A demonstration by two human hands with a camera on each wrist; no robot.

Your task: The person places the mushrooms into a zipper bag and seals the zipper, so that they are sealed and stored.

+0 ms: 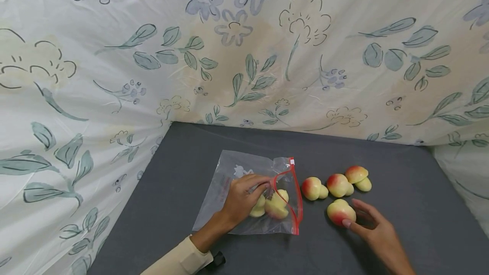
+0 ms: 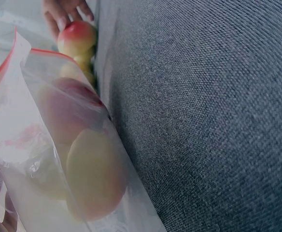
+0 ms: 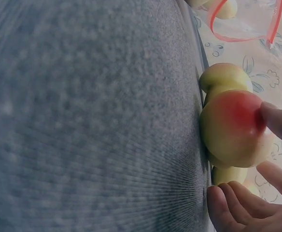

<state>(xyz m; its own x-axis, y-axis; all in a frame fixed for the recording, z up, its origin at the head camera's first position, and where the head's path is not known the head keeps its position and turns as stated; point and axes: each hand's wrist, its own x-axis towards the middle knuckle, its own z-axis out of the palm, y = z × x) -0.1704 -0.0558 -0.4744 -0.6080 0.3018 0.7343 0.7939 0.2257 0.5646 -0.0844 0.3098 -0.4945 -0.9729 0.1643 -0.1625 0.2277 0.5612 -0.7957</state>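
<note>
A clear plastic zip bag (image 1: 214, 198) with a red zip edge lies on the dark table, its mouth gaping to the right. Inside it are yellow-and-red toy mushrooms (image 1: 276, 211), blurred by the film in the left wrist view. My left hand (image 1: 242, 196) pinches the upper film near the mouth. Right of the bag, my right hand (image 1: 376, 232) has thumb and index finger at either side of one toy mushroom (image 1: 340, 212). Its thumb touches the red part of the cap (image 3: 242, 113), while the other fingers curve beside it, low over the table.
Behind the right hand's mushroom, three more toy mushrooms lie in a row: one near the bag mouth (image 1: 312, 189), a middle one (image 1: 338, 185) and a far one (image 1: 357, 175). Floral cloth (image 1: 244, 75) hangs behind the dark table (image 1: 183, 156) and along its sides.
</note>
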